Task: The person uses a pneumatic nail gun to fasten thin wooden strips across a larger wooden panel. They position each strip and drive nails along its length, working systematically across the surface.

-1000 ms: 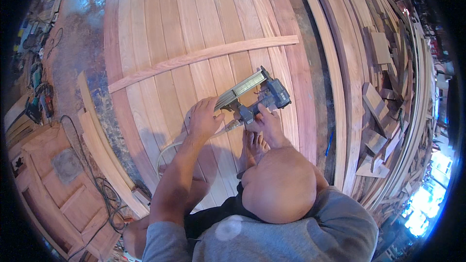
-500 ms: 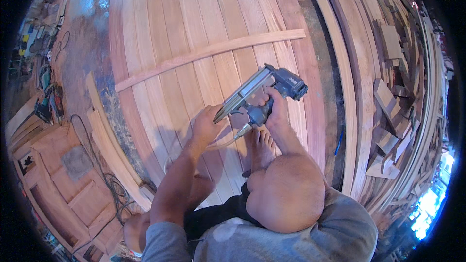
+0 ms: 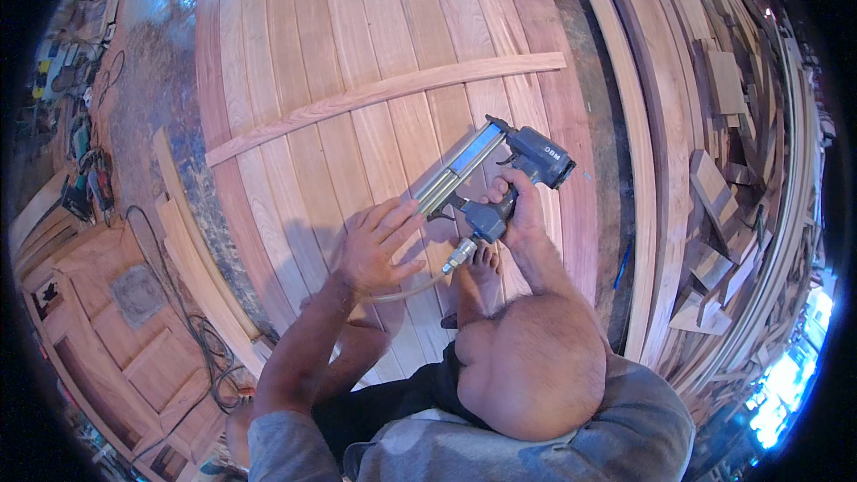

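Note:
My right hand [image 3: 520,205] is closed round the handle of a dark blue pneumatic nail gun [image 3: 542,157]. The gun is tilted, its head at the upper right and its long silver magazine [image 3: 444,180] slanting down to the left. At the magazine's lower end is my left hand [image 3: 377,248], open with fingers stretched out; the fingertips reach the magazine's end, and whether they touch it I cannot tell. An air hose [image 3: 406,292] runs from a metal coupling [image 3: 460,254] under the handle. Below the gun lies a panel of joined wooden planks [image 3: 330,196], crossed by a narrow wooden strip [image 3: 384,100].
My bare foot [image 3: 480,284] rests on the panel below the gun. Long boards [image 3: 647,143] and piled offcuts [image 3: 710,187] line the right side. On the left are loose strips [image 3: 201,259], a cable [image 3: 210,348], a panelled wooden piece [image 3: 134,353] and power tools [image 3: 94,178].
My left hand has loosened from the magazine's lower end and spread its fingers, shifting slightly down and left. The gun has turned a little, and a blue stretch now shows along its magazine.

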Available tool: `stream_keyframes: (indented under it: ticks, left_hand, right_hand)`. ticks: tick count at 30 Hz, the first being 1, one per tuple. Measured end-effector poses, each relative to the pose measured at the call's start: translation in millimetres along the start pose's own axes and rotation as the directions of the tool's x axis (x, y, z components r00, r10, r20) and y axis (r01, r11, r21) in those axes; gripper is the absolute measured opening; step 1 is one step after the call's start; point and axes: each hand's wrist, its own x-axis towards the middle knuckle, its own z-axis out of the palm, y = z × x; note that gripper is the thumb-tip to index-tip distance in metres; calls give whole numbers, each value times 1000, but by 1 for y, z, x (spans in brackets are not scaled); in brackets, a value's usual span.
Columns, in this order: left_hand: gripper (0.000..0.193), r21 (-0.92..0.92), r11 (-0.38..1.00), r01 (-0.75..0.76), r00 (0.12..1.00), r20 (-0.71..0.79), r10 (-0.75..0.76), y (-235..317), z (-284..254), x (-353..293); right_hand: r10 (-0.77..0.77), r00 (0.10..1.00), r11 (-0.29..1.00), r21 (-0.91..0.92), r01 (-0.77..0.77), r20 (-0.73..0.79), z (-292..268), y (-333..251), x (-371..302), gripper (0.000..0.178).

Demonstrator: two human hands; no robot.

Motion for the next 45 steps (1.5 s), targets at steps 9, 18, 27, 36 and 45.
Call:
stream_keyframes:
  ticks: [9, 18, 27, 36, 45]
  left_hand:
    - [84, -63, 982, -177, 977, 109, 183, 30, 7, 51]
    - [69, -179, 972, -153, 988, -48, 146, 41, 22, 74]
    - [54, -539, 598, 593, 775, 180, -606, 59, 111, 171]
    - [56, -427, 589, 686, 727, 407, -552, 28, 99, 260]
    - [61, -423, 500, 756, 653, 434, -620, 23, 115, 257]
  right_hand:
    - [248, 968, 963, -123, -241, 44, 6, 10, -30, 16]
    - [174, 983, 976, -145, -164, 59, 6, -13, -31, 14]
    - [-468, 883, 628, -694, 352, 25, 18, -100, -19, 20]
    - [-322, 947, 886, -353, 302, 0, 0, -153, 56, 21]
    - [-406, 913, 737, -600, 311, -26, 24, -154, 53, 16]
